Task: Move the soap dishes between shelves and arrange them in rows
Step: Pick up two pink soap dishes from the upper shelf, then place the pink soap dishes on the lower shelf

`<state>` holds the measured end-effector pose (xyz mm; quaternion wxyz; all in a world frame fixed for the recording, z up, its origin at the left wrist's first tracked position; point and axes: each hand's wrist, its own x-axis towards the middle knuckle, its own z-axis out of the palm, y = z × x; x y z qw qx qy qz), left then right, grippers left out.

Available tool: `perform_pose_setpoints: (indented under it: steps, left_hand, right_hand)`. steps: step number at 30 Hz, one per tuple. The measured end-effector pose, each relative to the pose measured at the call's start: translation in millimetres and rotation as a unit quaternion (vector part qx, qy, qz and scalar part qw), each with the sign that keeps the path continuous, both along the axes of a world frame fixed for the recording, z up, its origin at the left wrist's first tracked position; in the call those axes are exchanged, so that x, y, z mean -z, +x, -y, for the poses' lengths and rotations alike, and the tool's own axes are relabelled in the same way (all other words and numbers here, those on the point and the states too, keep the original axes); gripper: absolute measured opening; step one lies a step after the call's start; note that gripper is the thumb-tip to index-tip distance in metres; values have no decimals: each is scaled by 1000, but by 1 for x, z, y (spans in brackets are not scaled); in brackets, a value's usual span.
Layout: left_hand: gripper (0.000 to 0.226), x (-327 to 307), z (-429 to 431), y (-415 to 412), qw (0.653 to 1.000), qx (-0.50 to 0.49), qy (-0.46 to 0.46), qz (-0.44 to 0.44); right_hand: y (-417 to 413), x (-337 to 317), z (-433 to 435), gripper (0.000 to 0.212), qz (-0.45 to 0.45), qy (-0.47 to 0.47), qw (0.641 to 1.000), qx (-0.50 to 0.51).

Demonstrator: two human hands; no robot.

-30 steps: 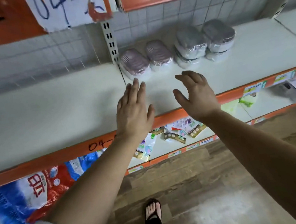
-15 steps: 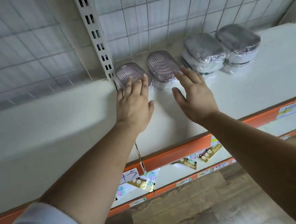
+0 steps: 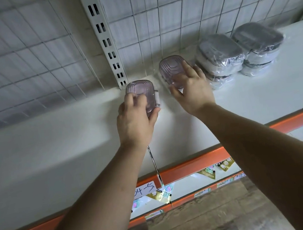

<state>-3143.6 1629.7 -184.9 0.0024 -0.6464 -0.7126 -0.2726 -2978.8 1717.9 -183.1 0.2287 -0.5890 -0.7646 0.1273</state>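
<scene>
A person is reaching with both hands onto a white shelf (image 3: 54,147) at the back of a shop rack, taking hold of two clear pink soap dishes. The left hand (image 3: 134,121) is gripping the left dish (image 3: 140,91), fingers curled over its near end and thumb pressing against its right side; the dish is sitting just in front of the slotted post (image 3: 106,37). The right hand (image 3: 191,90) is clasping the right dish (image 3: 172,69), with its fingers spread fairly wide across the ribbed lid and its thumb hooking the near left edge. This dish is lying close to the wire grid (image 3: 23,54) behind the shelf. The two dishes are standing near each other but not touching. Just to the right, two stacks of grey dishes (image 3: 219,53) wrapped in plastic film are resting side by side on the same shelf, the nearer stack almost touching the right hand's fingers. An orange rail (image 3: 192,165) is edging the shelf, carrying a handwritten label (image 3: 144,190). Small packets (image 3: 208,172) are showing on the shelf below, above a wooden floor (image 3: 198,214).
</scene>
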Motion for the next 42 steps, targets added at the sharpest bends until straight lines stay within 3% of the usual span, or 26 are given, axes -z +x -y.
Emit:
perform_pose_setpoints:
  steps: [7,17,19,24,32,42]
  left_hand:
    - [42,4,28,-17,998,26,52,2]
    - [37,-27,137,-5,998,44,53,5]
    - [38,-41,161,2,998,36,58,1]
    - [38,-84,217,15,997,37,72,-3]
    - [39,-175,313,30,994,42,98,-3]
    - [38,-280,344,5,980,59,184,-42]
  right_hand:
    - [-2,-1,19,36,46,23,997,62]
    - [42,-30,142,50,32,1,995,91]
    - [49,-43,170,48,15,22,996,90]
    - [64,-90,228,67,4,32,997,77]
    - [81,-183,316,57,-31,62,996,47]
    - [73,-282,340,52,-82,205,975,3]
